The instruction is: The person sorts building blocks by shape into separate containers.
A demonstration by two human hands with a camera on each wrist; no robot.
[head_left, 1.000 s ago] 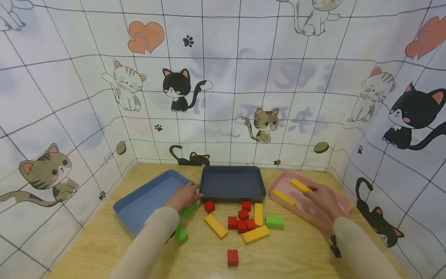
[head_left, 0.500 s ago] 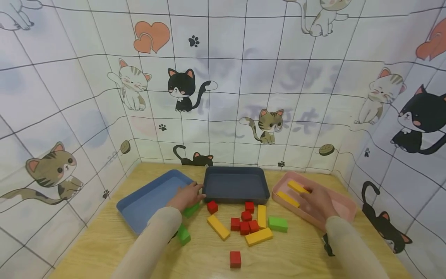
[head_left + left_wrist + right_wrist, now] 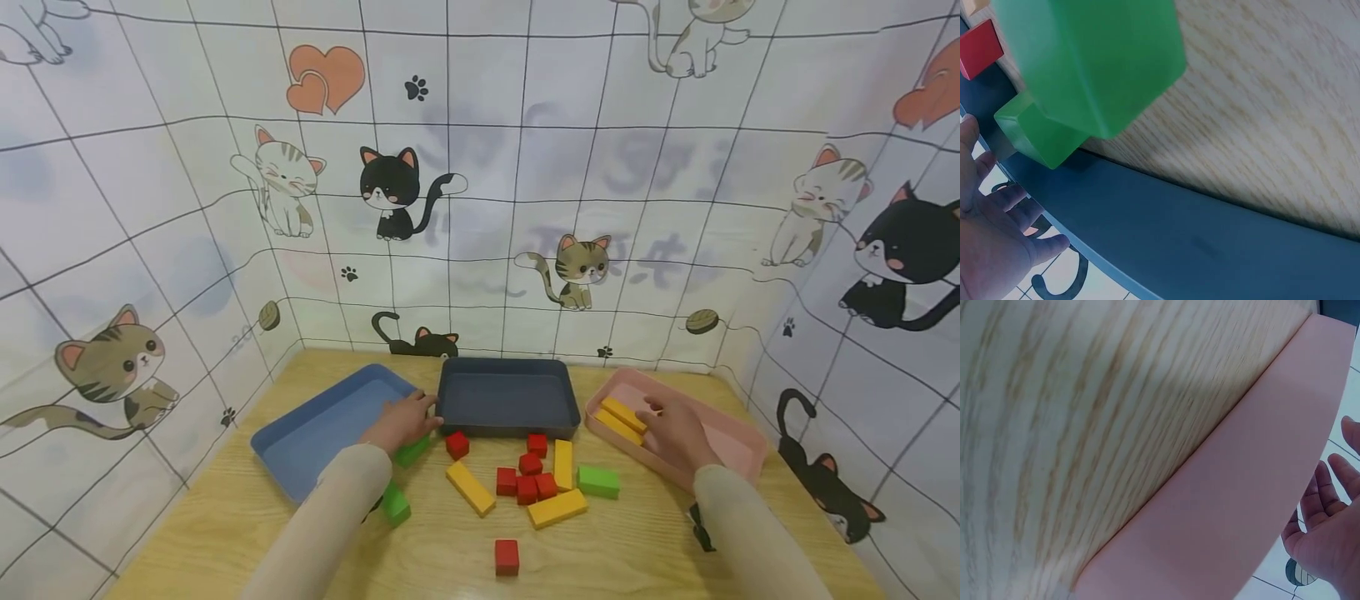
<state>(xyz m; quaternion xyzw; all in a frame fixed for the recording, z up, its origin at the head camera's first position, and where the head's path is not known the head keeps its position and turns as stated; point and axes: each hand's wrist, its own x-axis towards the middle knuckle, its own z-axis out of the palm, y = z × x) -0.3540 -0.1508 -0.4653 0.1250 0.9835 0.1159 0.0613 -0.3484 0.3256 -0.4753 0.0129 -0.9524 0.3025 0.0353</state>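
Observation:
My left hand (image 3: 403, 423) hovers at the right rim of the blue tray (image 3: 318, 433), close above a green block (image 3: 411, 451). Its fingers are loosely spread and hold nothing, as the left wrist view shows. A second green block (image 3: 395, 505) lies nearer, beside my sleeve. Over the pink tray (image 3: 727, 427), my right hand (image 3: 678, 432) has relaxed fingers with nothing between them. Just left of its fingertips, two yellow blocks (image 3: 624, 415) lie side by side in that tray. In the right wrist view, the pink tray's outer wall (image 3: 1229, 469) hides part of the hand.
Between the others, at the back, stands a dark tray (image 3: 508, 398). Several red cubes (image 3: 527, 490), a few yellow blocks (image 3: 470, 488) and a green block (image 3: 597, 482) are scattered on the wooden table (image 3: 435, 558). One red cube (image 3: 506, 557) sits nearer the front. A cat-patterned cloth surrounds the table.
My right hand has let go of a yellow block, which now lies against the other yellow block in the pink tray. The left hand has stayed in place.

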